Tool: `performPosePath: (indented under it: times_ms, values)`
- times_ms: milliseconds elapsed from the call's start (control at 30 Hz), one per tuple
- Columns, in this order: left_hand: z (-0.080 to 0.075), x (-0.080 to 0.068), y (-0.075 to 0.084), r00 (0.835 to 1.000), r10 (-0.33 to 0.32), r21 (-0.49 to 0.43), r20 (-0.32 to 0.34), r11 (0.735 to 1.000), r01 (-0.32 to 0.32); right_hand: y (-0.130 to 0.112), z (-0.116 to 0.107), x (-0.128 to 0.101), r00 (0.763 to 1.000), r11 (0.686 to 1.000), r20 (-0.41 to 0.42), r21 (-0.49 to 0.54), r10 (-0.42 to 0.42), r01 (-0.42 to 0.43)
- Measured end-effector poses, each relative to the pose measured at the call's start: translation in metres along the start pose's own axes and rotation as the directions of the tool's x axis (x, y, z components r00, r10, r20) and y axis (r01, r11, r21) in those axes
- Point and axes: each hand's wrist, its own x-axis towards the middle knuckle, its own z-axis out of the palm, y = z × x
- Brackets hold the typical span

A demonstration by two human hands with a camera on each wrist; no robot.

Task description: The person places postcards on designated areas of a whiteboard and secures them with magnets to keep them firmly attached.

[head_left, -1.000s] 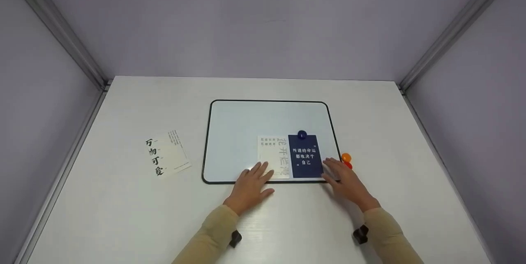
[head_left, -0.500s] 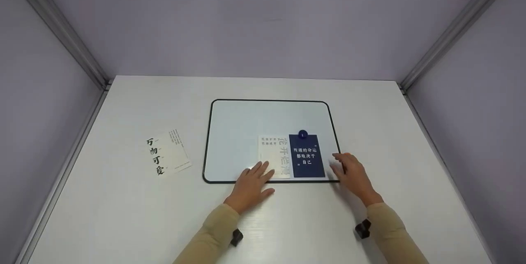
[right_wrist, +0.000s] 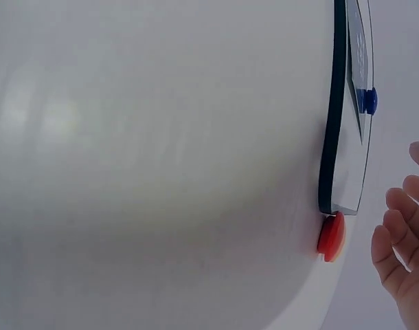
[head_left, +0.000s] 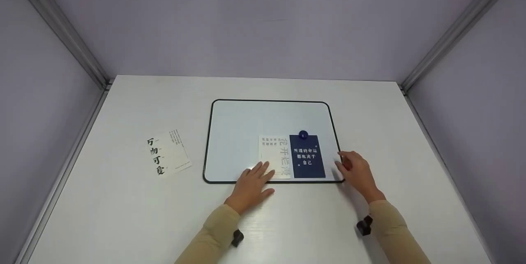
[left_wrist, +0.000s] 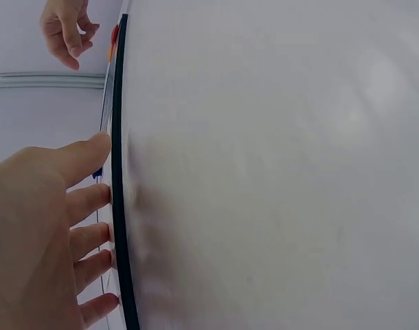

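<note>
My left hand (head_left: 248, 186) rests with fingers spread on the lower part of a cream card (head_left: 273, 154), at the near edge of a black-rimmed whiteboard (head_left: 234, 132). A navy card (head_left: 308, 170) with white characters lies beside it, a round dark-blue magnet (head_left: 303, 135) on its top edge. My right hand (head_left: 358, 175) hovers at the board's right edge, fingers loosely bent and thumb apart. Beneath it a red magnet (right_wrist: 331, 237) stands on the table by the board's corner, not in the fingers. An orange magnet (left_wrist: 110, 52) shows next to it, hidden by the hand in the head view.
Left of the board, a second cream card (head_left: 170, 153) with black characters lies slanted on the white table (head_left: 135, 210). Grey-purple walls (head_left: 246, 21) enclose the table at the back and sides.
My right hand has moved right, from beside the navy card to over the red and orange magnets, its fingers bending more. My left hand has stayed on the cream card.
</note>
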Motion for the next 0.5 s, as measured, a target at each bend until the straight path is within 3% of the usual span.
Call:
performPosePath:
  times_ms: [200, 500]
  values:
    - [0.001, 0.001, 0.0, 1.0, -0.004, 0.01, 0.008, 1.0, 0.004, 0.008, -0.003, 0.0, 0.992, 0.993, 0.045, 0.003, 0.117, -0.118]
    - [0.003, 0.0, -0.002, 1.0, 0.016, 0.076, 0.001, 0.997, -0.016, 0.017, -0.009, 0.002, 0.971, 0.974, 0.092, 0.027, 0.221, -0.225]
